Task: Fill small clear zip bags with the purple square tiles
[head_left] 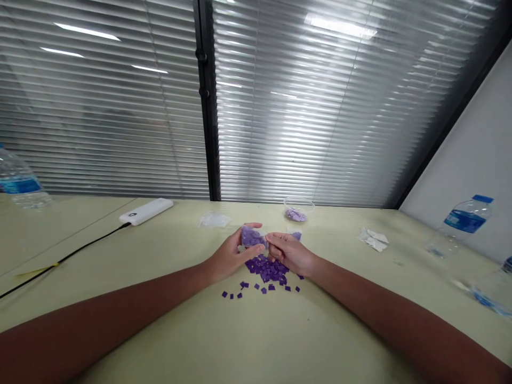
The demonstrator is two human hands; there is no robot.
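Observation:
A small clear plastic bag [251,237] with light purple pieces inside is held up between my two hands. My left hand [234,250] is closed around the bag's filled side, thumb in front. With pinched fingers, my right hand [290,250] grips the bag's right end. Below them on the table lies a loose pile of dark purple square pieces [268,268], with several strays in front of it. Just behind my right hand, another small bag with purple contents [296,235] is partly hidden.
A clear round container [296,214] with lilac pieces stands at the back. Clear plastic bags [215,219] lie left of it. A white power bank [146,212] with a black cable [88,245] is further left. Crumpled tissue [374,239] and water bottles [466,221] are on the right.

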